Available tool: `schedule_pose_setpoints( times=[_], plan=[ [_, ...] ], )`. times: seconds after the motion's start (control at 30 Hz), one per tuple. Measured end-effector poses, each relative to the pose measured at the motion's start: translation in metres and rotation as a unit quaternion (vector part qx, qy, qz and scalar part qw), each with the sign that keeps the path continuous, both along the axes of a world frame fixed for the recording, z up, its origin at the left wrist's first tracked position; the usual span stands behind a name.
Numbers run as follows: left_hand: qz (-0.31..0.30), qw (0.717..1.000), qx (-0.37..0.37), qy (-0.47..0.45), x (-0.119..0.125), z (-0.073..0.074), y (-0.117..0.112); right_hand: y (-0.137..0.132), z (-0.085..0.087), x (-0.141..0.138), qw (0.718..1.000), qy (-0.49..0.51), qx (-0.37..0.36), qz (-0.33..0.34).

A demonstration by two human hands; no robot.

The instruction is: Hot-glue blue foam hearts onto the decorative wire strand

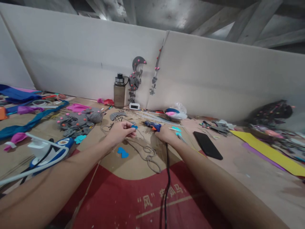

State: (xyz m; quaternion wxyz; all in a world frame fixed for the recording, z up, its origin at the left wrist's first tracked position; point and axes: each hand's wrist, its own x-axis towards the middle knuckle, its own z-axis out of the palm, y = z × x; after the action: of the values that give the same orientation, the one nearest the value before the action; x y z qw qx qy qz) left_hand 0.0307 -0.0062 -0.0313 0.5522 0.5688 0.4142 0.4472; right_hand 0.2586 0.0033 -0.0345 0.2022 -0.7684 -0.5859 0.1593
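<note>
Nearest me, a black cord (167,178) runs up the red cardboard (114,197) past a blue foam heart (123,152). The left hand (119,131) pinches a small blue foam piece (134,127). Just beside it, the right hand (166,133) grips a blue glue gun (152,125), nozzle toward the piece. A water bottle (119,90) stands by the back wall.

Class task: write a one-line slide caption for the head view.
The left hand pinches a blue piece beside the glue gun gripped by the right hand, above cluttered cardboard.

Blue foam heart (123,153); blue-orange glue gun (152,125); black phone (207,145); yellow foam sheet (269,152); red-tan cardboard (133,197) with pale lettering.
</note>
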Motion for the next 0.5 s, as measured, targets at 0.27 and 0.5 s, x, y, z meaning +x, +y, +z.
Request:
schedule_pose_setpoints(
  times=[0.27, 0.5],
  plan=[
    [0.012, 0.998, -0.037, -0.052, -0.001, -0.002, 0.003, 0.006, -0.003, -0.001, 0.992, 0.107, 0.058, -0.027],
    [0.035, 0.999, -0.020, -0.016, -0.005, -0.007, 0.007, 0.002, -0.018, -0.021, 0.947, 0.267, 0.178, 0.010]
  ],
)
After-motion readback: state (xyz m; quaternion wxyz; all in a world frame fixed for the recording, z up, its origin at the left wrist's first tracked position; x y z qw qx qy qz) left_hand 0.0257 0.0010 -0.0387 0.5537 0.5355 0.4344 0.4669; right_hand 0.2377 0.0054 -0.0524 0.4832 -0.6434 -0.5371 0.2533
